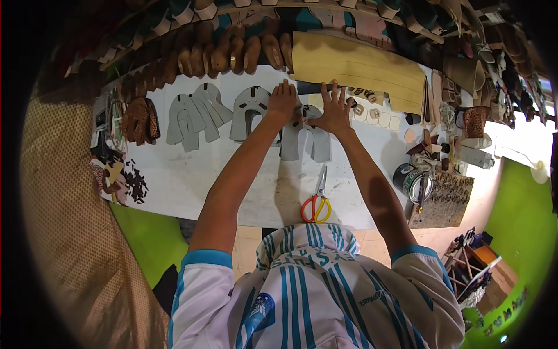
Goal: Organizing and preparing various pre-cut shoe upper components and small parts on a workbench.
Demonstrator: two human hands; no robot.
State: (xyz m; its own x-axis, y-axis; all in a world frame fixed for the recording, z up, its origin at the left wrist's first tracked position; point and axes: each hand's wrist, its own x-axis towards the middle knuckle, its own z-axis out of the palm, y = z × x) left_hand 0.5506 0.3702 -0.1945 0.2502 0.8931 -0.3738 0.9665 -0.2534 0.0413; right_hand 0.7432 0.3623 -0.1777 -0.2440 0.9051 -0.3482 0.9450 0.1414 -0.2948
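Observation:
My left hand lies over the worktable, its fingers stretched forward and close together. It is at the upper left edge of a grey U-shaped shoe-upper piece. My right hand is spread wide, with its thumb reaching the top of that same piece. Small dark strips show on the grey piece between my hands; part of it is hidden by them. Left of my left hand lies another grey upper piece with dark strips on it. Further left are more grey pieces. Scissors with one red and one yellow handle lie between my forearms.
Brown shoe lasts line the back, beside a large yellowish sheet. Pale oval pieces lie right of my right hand. An open can stands at the right. Small black strips are heaped at the left.

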